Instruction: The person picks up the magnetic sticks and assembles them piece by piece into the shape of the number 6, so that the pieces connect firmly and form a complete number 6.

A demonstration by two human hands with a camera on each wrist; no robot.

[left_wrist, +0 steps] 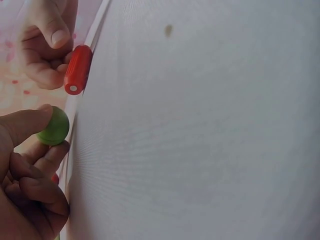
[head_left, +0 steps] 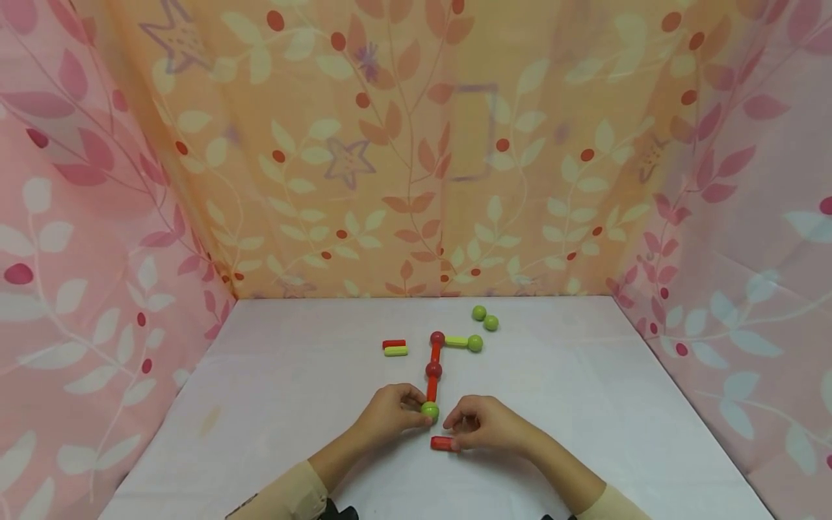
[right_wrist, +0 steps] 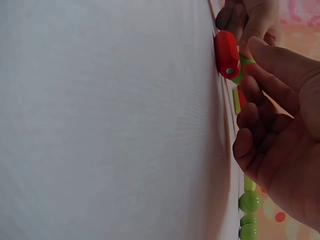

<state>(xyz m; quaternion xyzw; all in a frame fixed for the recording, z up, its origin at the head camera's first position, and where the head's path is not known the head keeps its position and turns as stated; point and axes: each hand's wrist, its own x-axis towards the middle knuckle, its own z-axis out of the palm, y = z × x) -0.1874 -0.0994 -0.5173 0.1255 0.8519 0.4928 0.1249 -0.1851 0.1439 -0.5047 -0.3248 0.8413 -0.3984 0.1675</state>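
The left hand [head_left: 390, 415] pinches the green ball [head_left: 430, 412] ending the chain on the worktop [head_left: 585, 404]; the right hand [head_left: 487, 425] pinches a red rod [head_left: 443, 443] beside it. A careless nudge could likely break the chain's joints.

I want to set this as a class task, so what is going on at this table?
A person is working on a chain of rods and balls on a white table. The left hand pinches the green ball at the chain's near end. The right hand holds a loose red rod on the table just beside it. Two spare rods and two green balls lie farther back.
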